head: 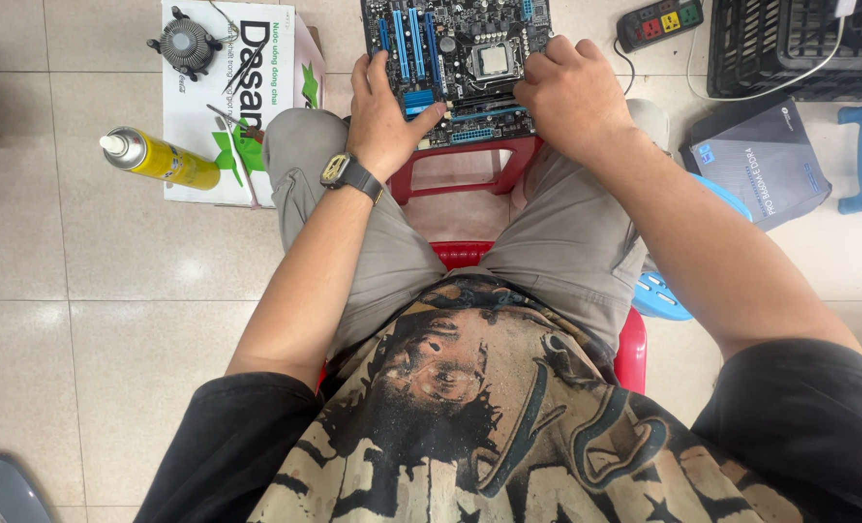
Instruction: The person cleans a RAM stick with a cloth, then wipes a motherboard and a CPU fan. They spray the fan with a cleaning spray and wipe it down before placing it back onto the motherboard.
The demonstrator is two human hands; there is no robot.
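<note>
A black computer motherboard (pixel 460 48) with blue slots and a square silver processor (pixel 494 61) lies on a red plastic stool (pixel 465 160) in front of my knees. My left hand (pixel 384 111), with a black watch on the wrist, grips the board's near left edge, thumb on its lower slots. My right hand (pixel 568 92) rests on the board's near right edge with the fingers curled down onto it. What the right fingers touch is hidden.
On the tiled floor at left lies a white cardboard box (pixel 227 97) with a round cooler fan (pixel 185 44) on it and a yellow spray can (pixel 160 158) beside it. A power strip (pixel 658 21), black crate (pixel 789 44) and grey box (pixel 765 160) are at right.
</note>
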